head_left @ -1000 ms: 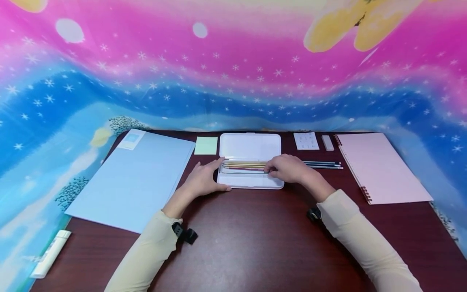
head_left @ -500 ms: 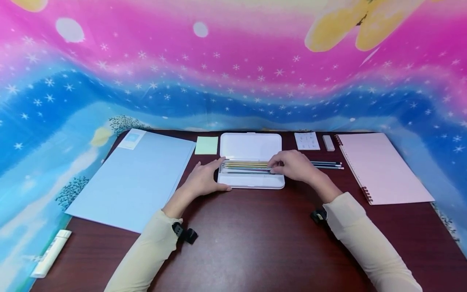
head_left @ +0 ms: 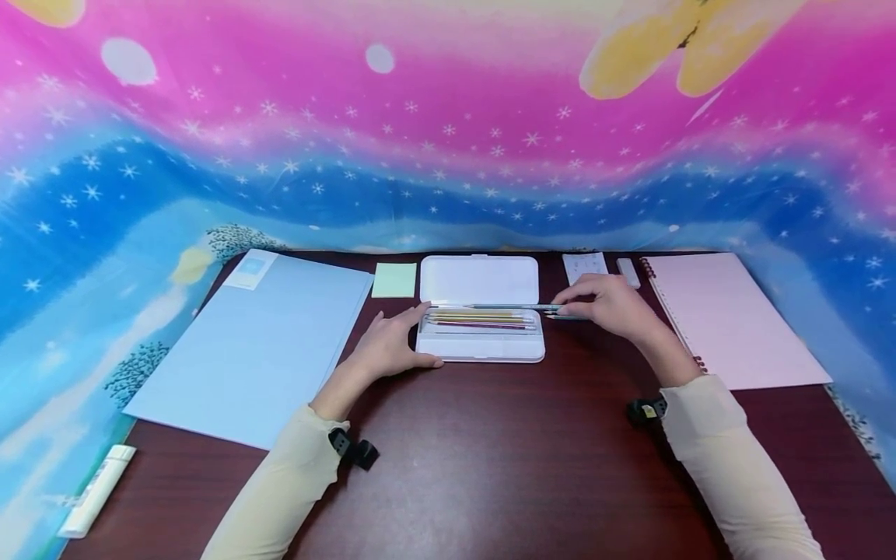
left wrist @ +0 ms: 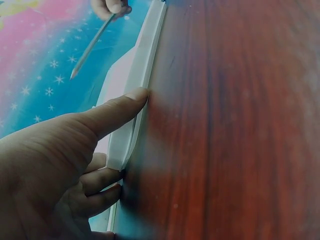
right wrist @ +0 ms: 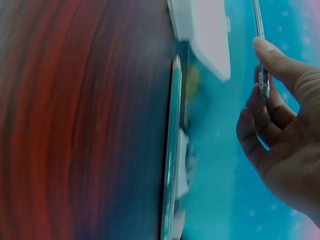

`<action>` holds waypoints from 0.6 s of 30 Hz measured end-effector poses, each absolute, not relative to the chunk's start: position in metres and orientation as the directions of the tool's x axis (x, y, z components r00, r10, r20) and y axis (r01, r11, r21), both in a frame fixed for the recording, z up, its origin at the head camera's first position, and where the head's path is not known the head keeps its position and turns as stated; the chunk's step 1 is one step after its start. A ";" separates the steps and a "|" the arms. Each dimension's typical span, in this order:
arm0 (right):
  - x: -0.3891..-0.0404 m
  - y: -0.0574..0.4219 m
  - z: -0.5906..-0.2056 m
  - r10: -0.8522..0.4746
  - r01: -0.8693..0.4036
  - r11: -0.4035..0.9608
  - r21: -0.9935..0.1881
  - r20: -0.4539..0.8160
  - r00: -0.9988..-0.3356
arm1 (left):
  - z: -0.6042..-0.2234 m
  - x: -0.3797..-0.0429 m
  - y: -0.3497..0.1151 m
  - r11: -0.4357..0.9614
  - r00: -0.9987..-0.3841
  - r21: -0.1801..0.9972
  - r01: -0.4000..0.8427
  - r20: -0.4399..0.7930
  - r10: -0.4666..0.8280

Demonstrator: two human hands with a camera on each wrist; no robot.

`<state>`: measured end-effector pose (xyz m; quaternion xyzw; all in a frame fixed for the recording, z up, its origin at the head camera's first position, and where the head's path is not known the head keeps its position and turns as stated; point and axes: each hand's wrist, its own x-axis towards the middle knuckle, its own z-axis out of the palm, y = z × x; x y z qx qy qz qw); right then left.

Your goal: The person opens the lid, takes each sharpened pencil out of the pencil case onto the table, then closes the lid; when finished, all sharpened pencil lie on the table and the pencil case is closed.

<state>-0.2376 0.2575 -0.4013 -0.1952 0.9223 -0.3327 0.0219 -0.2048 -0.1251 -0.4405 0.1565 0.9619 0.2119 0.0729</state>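
An open white pencil case lies at the back middle of the table with several pencils in its tray. My left hand holds its left end, thumb along the front edge and fingers around the corner; the left wrist view shows this grip closely. Above the table to the right of the case, my right hand pinches a grey-green pencil near its blunt end, between thumb and fingers. The pencil's tip points left over the tray. Beneath that hand, green pencils lie on the table, mostly hidden in the head view.
Left of the case are green sticky notes, a large blue folder and a white tube. To the right lie a printed paper pad, a white eraser and a pink spiral notebook. A patterned cloth hangs behind.
My right hand has lifted a pencil out of the case tray and moved it right and up, over the pencils on the table. My left hand has stayed on the case.
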 end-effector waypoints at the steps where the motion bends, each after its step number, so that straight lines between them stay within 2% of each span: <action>1: -0.237 0.263 -0.402 -0.360 -0.333 0.705 -0.627 0.088 -0.929 | -0.441 -0.205 -0.125 0.860 -0.940 0.432 0.271 -0.073 0.332; 11: -0.228 0.314 -0.402 -0.230 -0.213 0.737 -0.641 0.059 -0.971 | -0.443 -0.205 -0.126 0.862 -0.940 0.428 0.272 -0.073 0.333; 18: -0.220 0.347 -0.408 -0.187 -0.135 0.772 -0.621 -0.019 -0.982 | -0.443 -0.205 -0.126 0.861 -0.940 0.430 0.273 -0.071 0.334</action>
